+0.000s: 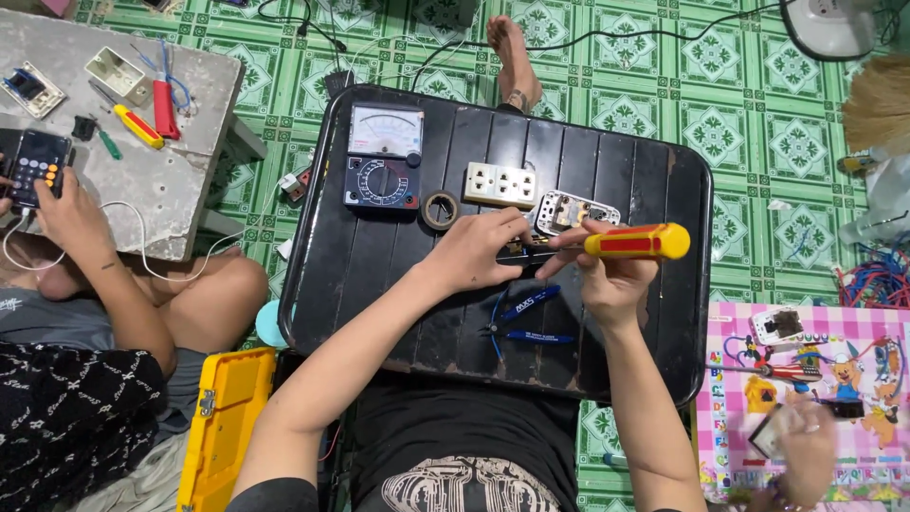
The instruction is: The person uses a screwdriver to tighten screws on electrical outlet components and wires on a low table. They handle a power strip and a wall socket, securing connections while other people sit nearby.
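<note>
Here, a black slatted counter point(664, 313) sits over the person's lap, with a green patterned floor point(758, 123) around it. Along its far edge lie an analog multimeter point(384, 156), a small roll of dark tape point(440, 210), a white double wall socket point(500, 184) and an opened white socket housing point(575, 210) with its metal parts showing. Nearer the person, blue-handled cutters point(526, 320) lie flat on the counter, just beneath the hands and apart from them. To the left, another person's hand point(64, 213) holds a dark phone point(34, 164) at the edge of a grey slab that carries a red-and-yellow screwdriver point(139, 125) and other small tools; a yellow toolbox point(223, 427) stands on the floor below. To the right, a pink cartoon-printed board point(806, 398) holds more parts, and a third person's hand point(801, 455) rests on it. The left hand point(471, 251) is curled closed, pinching a small dark part point(519, 250) above the middle of the counter. The right hand point(607, 280) is wrapped shut round a yellow-and-red screwdriver point(637, 243), held level, its shaft running left into the small part. The part is mostly hidden by the fingers, so its shape cannot be told.
</note>
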